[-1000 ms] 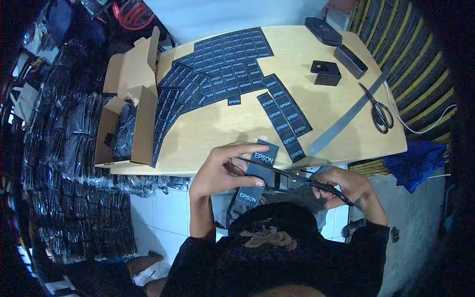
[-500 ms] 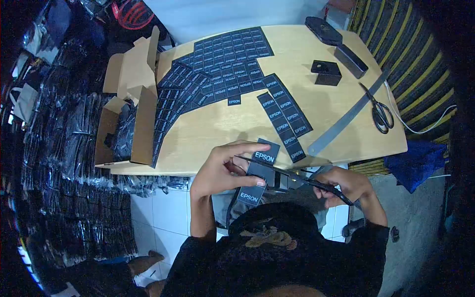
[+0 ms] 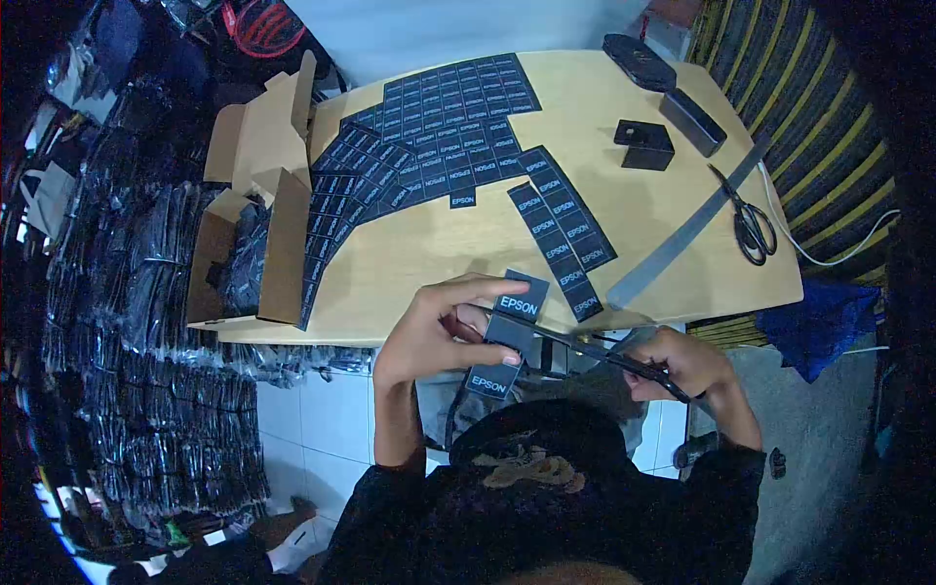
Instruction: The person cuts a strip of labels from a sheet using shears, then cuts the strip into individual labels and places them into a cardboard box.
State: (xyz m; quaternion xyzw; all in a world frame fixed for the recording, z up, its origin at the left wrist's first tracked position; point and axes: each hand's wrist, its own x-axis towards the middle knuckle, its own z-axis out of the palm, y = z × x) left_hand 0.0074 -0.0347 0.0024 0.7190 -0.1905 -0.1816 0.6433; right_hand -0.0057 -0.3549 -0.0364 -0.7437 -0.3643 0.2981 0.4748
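My left hand (image 3: pixel 436 331) pinches a narrow black strip of EPSON labels (image 3: pixel 509 334) just off the near edge of the wooden table (image 3: pixel 439 253). My right hand (image 3: pixel 682 363) is closed around the handles of black scissors (image 3: pixel 585 349), whose blades reach left across the strip between two labels. Many more black EPSON labels (image 3: pixel 434 136) lie in overlapping rows on the table's far left half. A shorter cut strip of labels (image 3: pixel 564 232) lies diagonally near the middle.
A long grey metal ruler (image 3: pixel 682 229) and a second pair of scissors (image 3: pixel 749 222) lie at the table's right. Small black boxes (image 3: pixel 643 144) sit at the far right. An open cardboard box (image 3: pixel 255 210) stands at the left edge, beside stacks of dark plastic-wrapped packs (image 3: pixel 146 322).
The scissors' blades have closed further across the strip, and my left hand with the strip has shifted slightly up and left.
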